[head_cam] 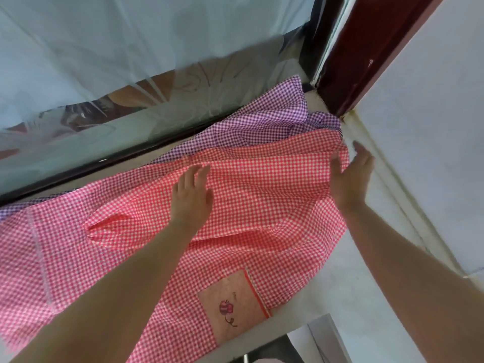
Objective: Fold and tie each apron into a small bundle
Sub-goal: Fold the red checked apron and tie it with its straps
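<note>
both bare arms reach forward, left hand [192, 195] lying palm down with fingers [199, 174] straight and together, right hand [351, 176] tipped on edge, fingers loosely extended, thumb apart

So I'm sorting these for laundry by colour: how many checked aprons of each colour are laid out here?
Red-and-white checked cotton apron: 1
Purple-and-white checked cotton apron: 1
Total: 2
</note>
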`<state>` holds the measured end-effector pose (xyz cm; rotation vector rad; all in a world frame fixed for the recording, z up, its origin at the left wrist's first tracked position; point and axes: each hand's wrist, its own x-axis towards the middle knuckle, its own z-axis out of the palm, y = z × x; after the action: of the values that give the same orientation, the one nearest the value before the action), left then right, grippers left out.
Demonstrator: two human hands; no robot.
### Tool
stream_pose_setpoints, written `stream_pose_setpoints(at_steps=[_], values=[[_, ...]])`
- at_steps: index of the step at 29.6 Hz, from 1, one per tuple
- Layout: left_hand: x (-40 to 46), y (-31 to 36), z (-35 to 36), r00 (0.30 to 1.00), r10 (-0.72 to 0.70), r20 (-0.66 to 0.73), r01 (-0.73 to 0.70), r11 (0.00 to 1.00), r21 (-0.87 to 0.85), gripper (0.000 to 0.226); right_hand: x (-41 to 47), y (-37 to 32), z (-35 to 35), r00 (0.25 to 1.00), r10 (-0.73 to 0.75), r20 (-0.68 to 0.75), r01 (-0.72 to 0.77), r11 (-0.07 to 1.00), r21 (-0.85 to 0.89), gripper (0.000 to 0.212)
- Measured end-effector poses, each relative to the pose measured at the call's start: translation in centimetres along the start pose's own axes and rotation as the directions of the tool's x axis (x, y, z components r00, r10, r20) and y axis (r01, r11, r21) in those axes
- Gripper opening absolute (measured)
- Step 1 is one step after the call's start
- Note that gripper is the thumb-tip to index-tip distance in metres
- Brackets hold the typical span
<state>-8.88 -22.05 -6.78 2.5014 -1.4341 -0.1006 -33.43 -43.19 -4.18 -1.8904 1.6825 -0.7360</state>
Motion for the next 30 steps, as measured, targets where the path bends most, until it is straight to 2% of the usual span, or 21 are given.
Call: stream_pose_setpoints(at_steps=[1, 2, 3, 4, 5, 6, 7, 8, 10, 11, 13, 16, 18, 22, 24, 26, 28, 29, 30], values=[[-2.1, 0.4, 0.4, 0.989, 0.108, -0.103, -0.107, 0.994, 0.010, 0.043, -2.2, 0.3, 0.5, 0.977, -0.215, 0.011, 0.215, 0.976, -0.042, 0.042], [-4.3, 0.6, 1.2, 0.962, 0.209, -0.173, -0.212, 0.977, 0.006, 0.031, -4.9, 0.7, 0.8, 0.902, -0.426, 0.072, 0.430, 0.901, -0.054, 0.033], [-7.0, 1.0, 1.8, 0.931, 0.306, -0.201, -0.316, 0.948, -0.021, 0.022, -8.0, 1.6, 1.2, 0.778, -0.611, 0.146, 0.621, 0.783, -0.032, 0.023], [-8.5, 1.3, 2.6, 0.895, 0.407, -0.183, -0.421, 0.906, -0.041, 0.015, -10.3, 2.4, 1.6, 0.641, -0.732, 0.231, 0.753, 0.658, -0.006, 0.017], [-12.1, 1.3, 3.1, 0.880, 0.463, -0.106, -0.471, 0.880, -0.067, 0.011, -13.9, 3.6, 2.0, 0.497, -0.805, 0.325, 0.840, 0.540, 0.050, 0.014], [-13.6, 1.3, 3.7, 0.847, 0.530, -0.050, -0.532, 0.841, -0.093, 0.012, -15.5, 4.5, 2.0, 0.401, -0.831, 0.385, 0.886, 0.459, 0.067, 0.014], [-15.0, 1.4, 4.2, 0.814, 0.578, 0.053, -0.571, 0.814, -0.109, 0.016, -16.5, 5.3, 2.1, 0.367, -0.824, 0.433, 0.903, 0.427, 0.049, 0.016], [-17.6, 1.3, 4.8, 0.800, 0.581, 0.153, -0.571, 0.814, -0.103, 0.023, -17.9, 6.2, 2.2, 0.371, -0.800, 0.471, 0.899, 0.436, 0.032, 0.021], [-19.8, 1.5, 5.5, 0.756, 0.531, 0.382, -0.551, 0.832, -0.066, 0.042, -17.9, 7.0, 2.2, 0.437, -0.745, 0.504, 0.876, 0.479, -0.051, 0.029], [-20.6, 1.5, 5.8, 0.743, 0.479, 0.466, -0.526, 0.850, -0.035, 0.052, -17.6, 7.4, 2.3, 0.437, -0.732, 0.523, 0.879, 0.472, -0.074, 0.032], [-22.6, 1.9, 5.6, 0.688, 0.394, 0.609, -0.500, 0.866, 0.004, 0.069, -17.9, 8.0, 2.0, 0.379, -0.674, 0.635, 0.895, 0.441, -0.066, 0.038], [-24.5, 2.9, 4.8, 0.657, 0.289, 0.696, -0.435, 0.900, 0.037, 0.072, -19.0, 8.2, 1.1, 0.244, -0.501, 0.830, 0.922, 0.386, -0.038, 0.067], [-24.8, 3.3, 4.7, 0.685, 0.242, 0.688, -0.386, 0.920, 0.061, 0.065, -19.6, 8.3, 0.9, 0.161, -0.363, 0.918, 0.937, 0.349, -0.026, 0.086], [-24.0, 3.9, 3.6, 0.764, 0.089, 0.639, -0.198, 0.975, 0.100, 0.065, -19.7, 7.7, 1.1, 0.163, -0.162, 0.973, 0.940, 0.324, -0.104, 0.106], [-23.5, 4.4, 2.0, 0.827, -0.023, 0.562, -0.044, 0.993, 0.106, 0.051, -20.1, 6.6, 1.2, 0.172, -0.142, 0.975, 0.942, 0.312, -0.121, 0.103], [-22.3, 4.0, 1.3, 0.821, -0.186, 0.540, 0.191, 0.980, 0.046, 0.038, -20.1, 4.8, 1.0, 0.199, -0.126, 0.972, 0.938, 0.311, -0.151, 0.082], [-20.9, 3.0, 0.2, 0.770, -0.265, 0.580, 0.379, 0.922, -0.082, 0.028, -20.0, 2.5, 0.6, 0.238, -0.129, 0.963, 0.915, 0.363, -0.178, 0.054], [-20.2, 2.2, -0.4, 0.739, -0.257, 0.623, 0.421, 0.898, -0.130, 0.027, -19.7, 1.4, 0.6, 0.260, -0.118, 0.958, 0.891, 0.412, -0.191, 0.042], [-19.5, 1.4, -1.1, 0.701, -0.229, 0.675, 0.431, 0.891, -0.145, 0.029, -19.1, 0.0, 0.5, 0.261, -0.045, 0.964, 0.869, 0.446, -0.214, 0.035]])
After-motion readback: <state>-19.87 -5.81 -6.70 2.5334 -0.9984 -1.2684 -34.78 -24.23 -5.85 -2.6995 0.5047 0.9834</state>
